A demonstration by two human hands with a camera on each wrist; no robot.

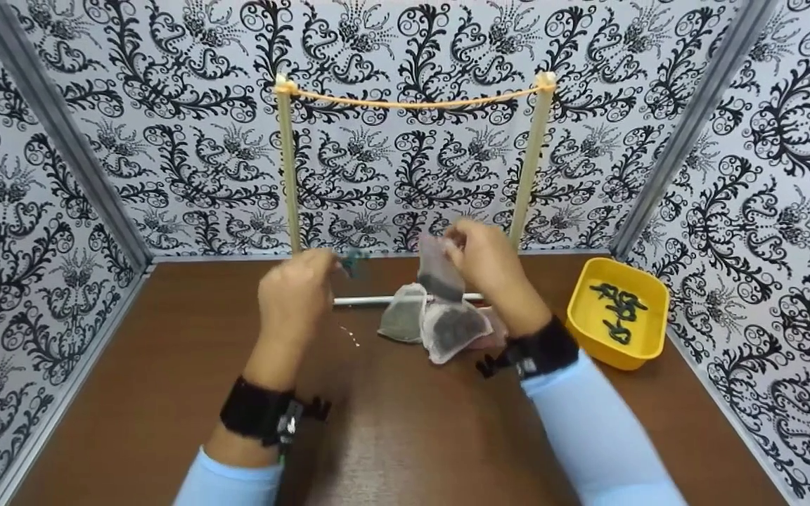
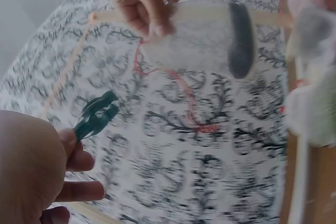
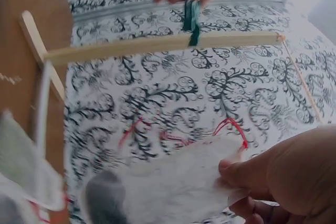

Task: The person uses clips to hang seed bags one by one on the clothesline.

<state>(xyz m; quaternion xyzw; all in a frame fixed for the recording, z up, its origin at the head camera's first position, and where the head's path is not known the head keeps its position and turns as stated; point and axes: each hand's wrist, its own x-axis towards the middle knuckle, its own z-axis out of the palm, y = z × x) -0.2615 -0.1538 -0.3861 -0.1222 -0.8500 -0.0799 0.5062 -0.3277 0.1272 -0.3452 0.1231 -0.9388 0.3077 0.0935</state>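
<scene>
My left hand [image 1: 296, 295] pinches a dark green clothespin [image 2: 97, 116] between thumb and finger, its tips pointing away from the palm. My right hand [image 1: 486, 263] grips the top of a pale mesh drawstring pouch [image 3: 168, 182], which hangs down with dark contents gathered at its bottom. A red string [image 2: 184, 90] trails from this pouch. Below it on the brown table lie more mesh pouches: a greenish one [image 1: 402, 316], one with dark contents [image 1: 455, 329] and a pinkish one [image 1: 495, 336] partly hidden behind.
An orange cord [image 1: 415, 105] sags between two wooden posts [image 1: 290, 176] behind the hands. A white rod [image 1: 363, 301] runs low between them. At right stands a yellow basket [image 1: 612, 355] holding several dark clothespins [image 1: 623, 307]. Patterned walls enclose the table [image 1: 391, 436].
</scene>
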